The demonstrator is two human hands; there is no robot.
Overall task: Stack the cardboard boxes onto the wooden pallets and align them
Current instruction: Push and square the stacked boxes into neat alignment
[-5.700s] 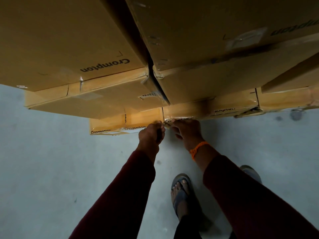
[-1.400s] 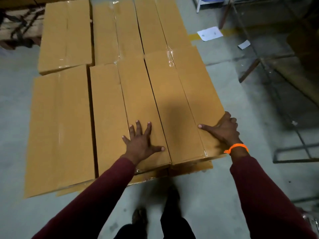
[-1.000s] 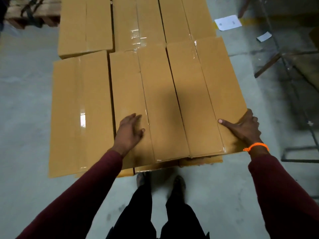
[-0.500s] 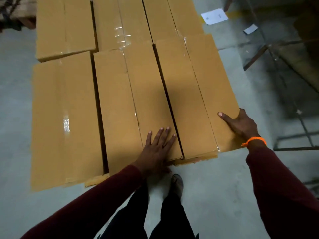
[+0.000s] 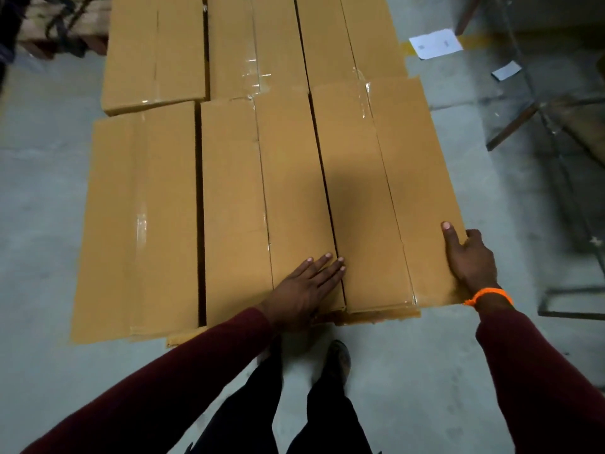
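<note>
Head view shows your left hand (image 5: 304,290) lying flat on the middle box (image 5: 262,191), fingers straight, near its close end. The fingertips (image 5: 340,262) reach the dark gap (image 5: 326,191) before the right box (image 5: 376,178). Your right hand (image 5: 471,260) holds that right box at its outer edge, thumb on top and fingers curled over the side. Left of your left hand a third box (image 5: 137,217) lies a little apart. More boxes (image 5: 255,44) lie beyond both hands.

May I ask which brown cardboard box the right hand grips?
The near-right brown cardboard box; the right hand grips its outer edge, thumb on top.
</note>
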